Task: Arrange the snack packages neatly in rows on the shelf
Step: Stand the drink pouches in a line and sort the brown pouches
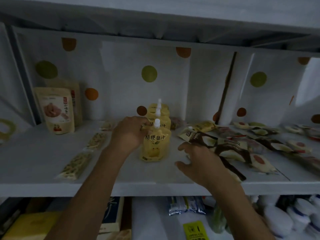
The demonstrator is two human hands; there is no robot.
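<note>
Three yellow spouted juice pouches stand one behind another mid-shelf; the front pouch (156,144) faces me. My left hand (129,131) grips the upper left edge of that front pouch. My right hand (199,160) hovers to its right with fingers spread, holding nothing, at the near edge of a loose heap of brown-and-cream snack packets (242,149). A row of clear nut-bar packets (76,165) runs along the left. Two tall cream bags (58,110) stand at the back left.
The white shelf board (121,177) has a dotted back panel and a vertical divider (226,90) at the right. The shelf below holds boxes (110,215), a yellow packet (194,231) and white bottles (285,219).
</note>
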